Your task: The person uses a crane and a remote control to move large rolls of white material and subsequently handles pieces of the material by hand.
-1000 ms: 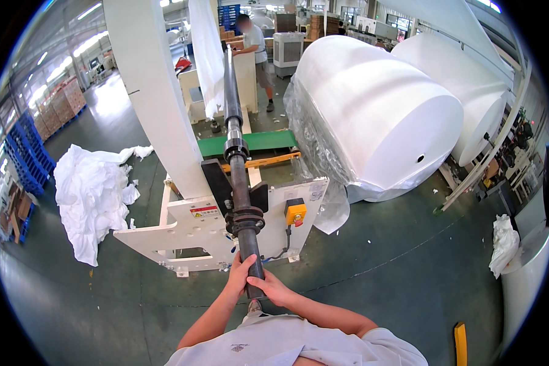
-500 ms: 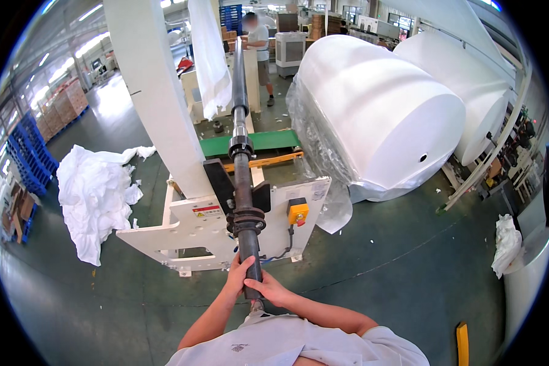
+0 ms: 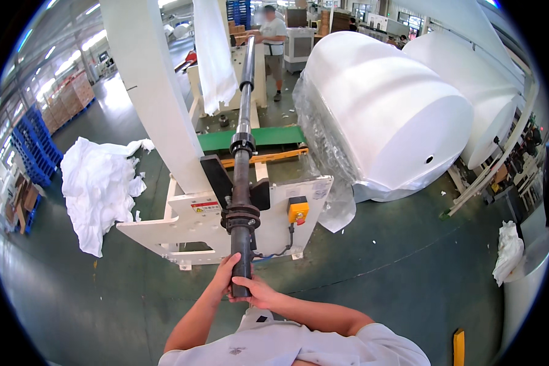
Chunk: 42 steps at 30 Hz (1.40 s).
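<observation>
A long dark metal roll shaft (image 3: 242,177) runs away from me over a cream machine frame (image 3: 274,207). My left hand (image 3: 226,273) is wrapped around the left side of its near end. From the right, my right hand (image 3: 256,290) grips the same end, its thumb across the top and the other fingers partly hidden underneath. Flanged collars (image 3: 240,217) sit on the shaft just beyond my hands, between two black brackets (image 3: 217,178). At the far end stands a co-worker (image 3: 273,43), an arm reaching to the shaft's tip.
Two huge white paper rolls (image 3: 402,116) stand on the right, clear plastic film beside the nearer one. Crumpled white paper (image 3: 97,189) lies on the floor at left. An orange-yellow switch box (image 3: 297,210) is mounted on the frame. A cream column (image 3: 155,91) rises left of the shaft.
The shaft's near end and my hands have shifted slightly left, while its far end has swung right. The co-worker has come to the shaft's far end.
</observation>
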Each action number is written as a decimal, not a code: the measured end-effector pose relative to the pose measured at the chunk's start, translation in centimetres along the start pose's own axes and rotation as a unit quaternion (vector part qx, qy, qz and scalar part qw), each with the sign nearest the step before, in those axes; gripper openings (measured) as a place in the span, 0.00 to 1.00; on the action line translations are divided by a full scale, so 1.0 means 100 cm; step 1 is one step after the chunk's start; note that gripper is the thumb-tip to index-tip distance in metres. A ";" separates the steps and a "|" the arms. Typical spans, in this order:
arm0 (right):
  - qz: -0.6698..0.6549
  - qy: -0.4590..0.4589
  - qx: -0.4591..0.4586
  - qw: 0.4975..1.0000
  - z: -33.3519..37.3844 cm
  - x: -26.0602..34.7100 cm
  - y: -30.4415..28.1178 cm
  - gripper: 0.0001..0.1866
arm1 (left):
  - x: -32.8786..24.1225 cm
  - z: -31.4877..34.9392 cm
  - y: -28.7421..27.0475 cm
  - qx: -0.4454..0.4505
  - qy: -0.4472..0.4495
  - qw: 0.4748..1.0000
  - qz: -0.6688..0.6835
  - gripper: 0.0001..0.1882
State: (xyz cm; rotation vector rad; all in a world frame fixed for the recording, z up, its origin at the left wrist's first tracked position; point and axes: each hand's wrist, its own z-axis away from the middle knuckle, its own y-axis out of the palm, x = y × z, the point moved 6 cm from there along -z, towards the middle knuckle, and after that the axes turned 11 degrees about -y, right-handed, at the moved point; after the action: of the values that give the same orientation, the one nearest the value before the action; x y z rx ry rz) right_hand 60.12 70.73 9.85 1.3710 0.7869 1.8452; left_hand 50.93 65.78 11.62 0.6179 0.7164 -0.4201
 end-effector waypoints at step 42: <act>-0.190 0.035 -0.155 0.969 0.704 -0.214 -0.087 0.37 | 0.084 -0.080 0.144 0.135 -0.077 0.977 -0.148 0.49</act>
State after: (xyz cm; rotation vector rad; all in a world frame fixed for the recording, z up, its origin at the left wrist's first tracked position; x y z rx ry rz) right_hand 133.76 62.69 9.34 0.8916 0.7038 1.6351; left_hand 60.86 80.48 6.32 0.7273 0.6080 -0.8440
